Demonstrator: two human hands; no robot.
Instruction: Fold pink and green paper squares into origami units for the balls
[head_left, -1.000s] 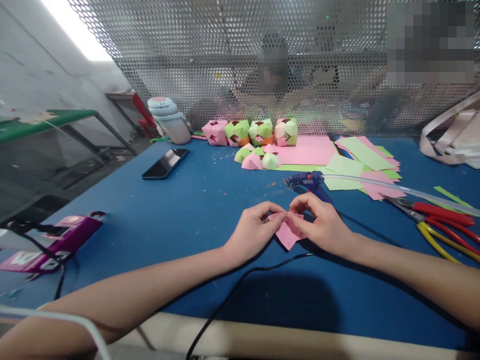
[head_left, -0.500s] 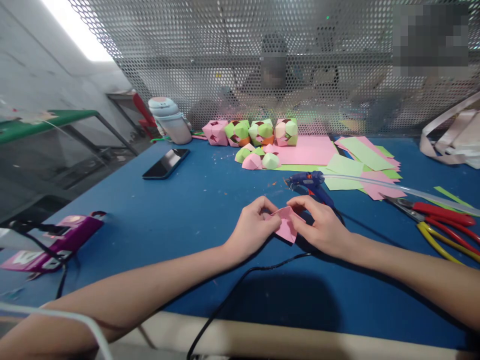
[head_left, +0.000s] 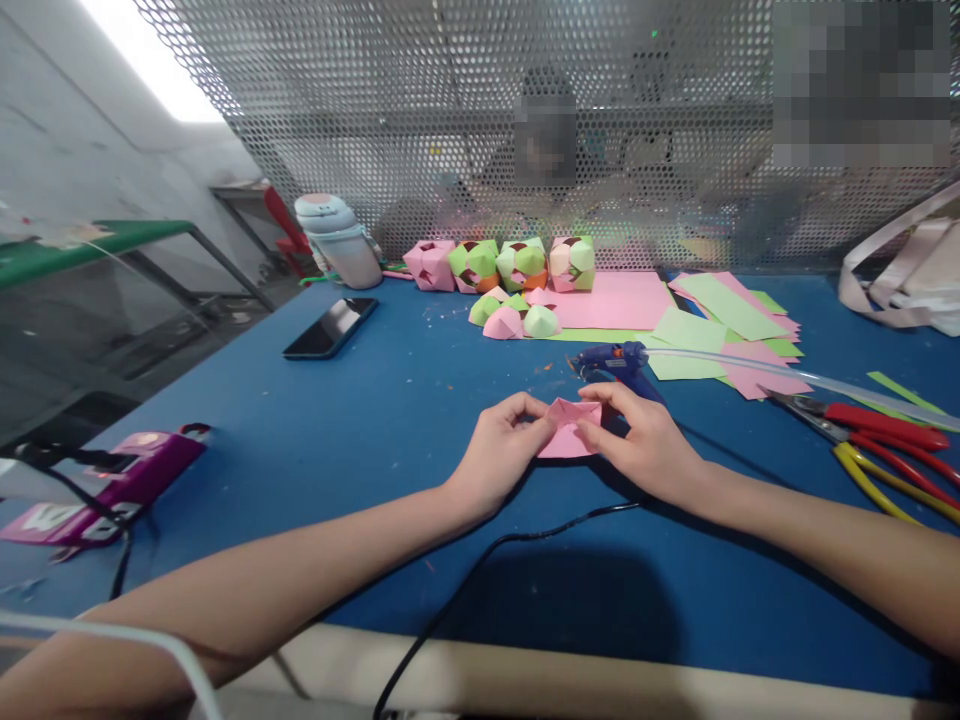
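Observation:
My left hand (head_left: pixel 504 450) and my right hand (head_left: pixel 645 445) meet over the blue table (head_left: pixel 360 430), both pinching a small folded pink paper piece (head_left: pixel 564 432) between fingertips. The paper lies low, close to the table surface. Just behind my right hand lies a blue glue gun (head_left: pixel 611 362) with a clear glue stick (head_left: pixel 787 378) trailing to the right. Its black cord (head_left: pixel 480 570) runs under my arms to the table's front edge.
Folded pink and green paper cubes (head_left: pixel 499 265) and loose shapes (head_left: pixel 514 318) sit at the back, beside pink and green sheets (head_left: pixel 705 320). Red and yellow scissors (head_left: pixel 877 445) lie right. A phone (head_left: pixel 330 327), a bottle (head_left: pixel 339 240) and a purple device (head_left: pixel 120 480) are left. A person sits behind the mesh screen.
The pink paper has been turned and flattened from hanging point-down to lying nearly level between my fingertips. Both hands shifted slightly away from me.

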